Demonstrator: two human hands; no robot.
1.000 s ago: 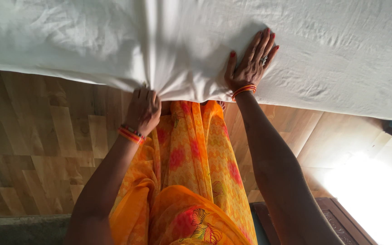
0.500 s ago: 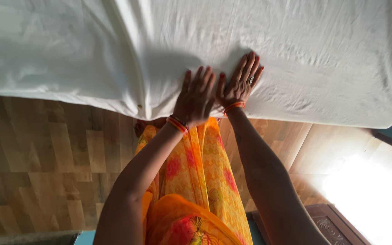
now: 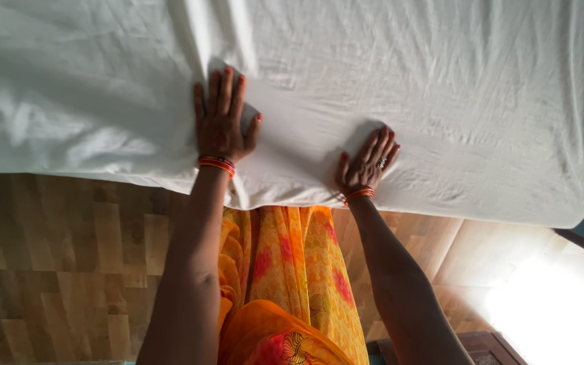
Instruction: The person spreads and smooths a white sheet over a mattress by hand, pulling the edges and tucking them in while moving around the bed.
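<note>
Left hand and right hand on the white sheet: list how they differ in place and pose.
The left hand lies farther onto the white sheet, beside a raised fold; the right hand sits nearer the sheet's edge. The left hand's fingers point straight up the picture, while the right hand's slant to the right. A ring shows on the right hand; none shows on the left. Both press flat, palms down, and wear orange bangles.

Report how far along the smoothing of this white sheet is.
Done: the white cotton sheet covers the bed and lies fairly flat right of the hands. In hand: the left hand and right hand press flat on it, palms down. Left: a raised fold and wrinkles beyond the left hand.
</note>
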